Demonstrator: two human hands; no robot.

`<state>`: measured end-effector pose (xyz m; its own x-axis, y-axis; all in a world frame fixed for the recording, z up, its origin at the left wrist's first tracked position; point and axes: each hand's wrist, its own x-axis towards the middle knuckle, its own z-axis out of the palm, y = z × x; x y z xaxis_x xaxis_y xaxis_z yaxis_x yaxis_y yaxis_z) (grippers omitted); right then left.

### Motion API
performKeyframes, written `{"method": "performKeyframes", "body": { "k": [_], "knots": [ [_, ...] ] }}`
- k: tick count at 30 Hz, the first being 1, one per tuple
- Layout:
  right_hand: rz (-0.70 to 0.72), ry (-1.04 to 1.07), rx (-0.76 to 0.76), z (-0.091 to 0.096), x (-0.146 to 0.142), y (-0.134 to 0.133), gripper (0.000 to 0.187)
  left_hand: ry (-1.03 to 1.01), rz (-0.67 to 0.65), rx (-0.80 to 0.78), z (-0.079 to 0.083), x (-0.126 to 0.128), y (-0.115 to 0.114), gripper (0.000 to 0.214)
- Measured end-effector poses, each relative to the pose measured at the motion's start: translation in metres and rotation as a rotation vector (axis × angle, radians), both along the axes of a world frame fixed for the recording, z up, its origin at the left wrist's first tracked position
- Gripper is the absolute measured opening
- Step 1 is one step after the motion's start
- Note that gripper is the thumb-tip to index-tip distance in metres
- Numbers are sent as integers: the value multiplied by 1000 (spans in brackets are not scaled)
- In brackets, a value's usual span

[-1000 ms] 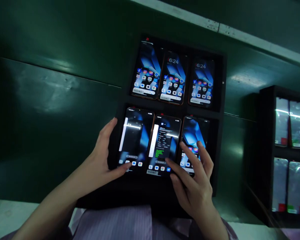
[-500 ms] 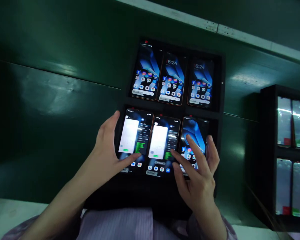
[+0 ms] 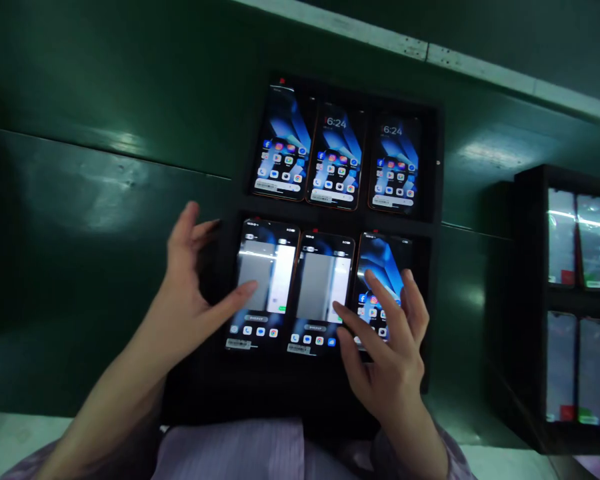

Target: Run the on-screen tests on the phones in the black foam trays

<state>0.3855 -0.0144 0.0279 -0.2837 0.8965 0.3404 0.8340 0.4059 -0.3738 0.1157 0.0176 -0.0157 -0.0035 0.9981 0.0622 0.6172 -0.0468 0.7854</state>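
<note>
Several lit smartphones lie face up in two rows in a black tray (image 3: 330, 219). My left hand (image 3: 190, 287) is open at the tray's left side, its thumb over the screen of the near-left smartphone (image 3: 260, 267). Spread fingers of my right hand (image 3: 390, 333) hover over or touch the near-middle smartphone (image 3: 315, 280) and the near-right smartphone (image 3: 380, 257); contact is hard to tell. App cards show on the near-left and near-middle screens, while the near-right one shows a home screen partly covered by my hand.
Behind them, the far row holds a left smartphone (image 3: 283, 143), a middle smartphone (image 3: 336, 157) and a right smartphone (image 3: 394, 163). A second black tray (image 3: 530, 300) with several pale-screened phones stands at the right on the green tabletop (image 3: 80, 267).
The app cards on the near-left and near-middle screens have slid right. My left thumb has moved left across its screen, with the hand opening outward. My right hand has barely moved.
</note>
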Motion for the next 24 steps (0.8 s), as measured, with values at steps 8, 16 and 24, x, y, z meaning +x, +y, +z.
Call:
{"method": "performKeyframes", "body": {
  "k": [8,16,24],
  "knots": [
    [33,-41,-76,-1,-5,-1,21,217,-15,-20,6,9,0,114],
    [43,-40,-21,1,-2,1,22,11,2,-94,9,11,-3,111],
    [110,-117,-81,2,-4,1,27,-378,115,-269,13,-2,3,91]
  ]
}}
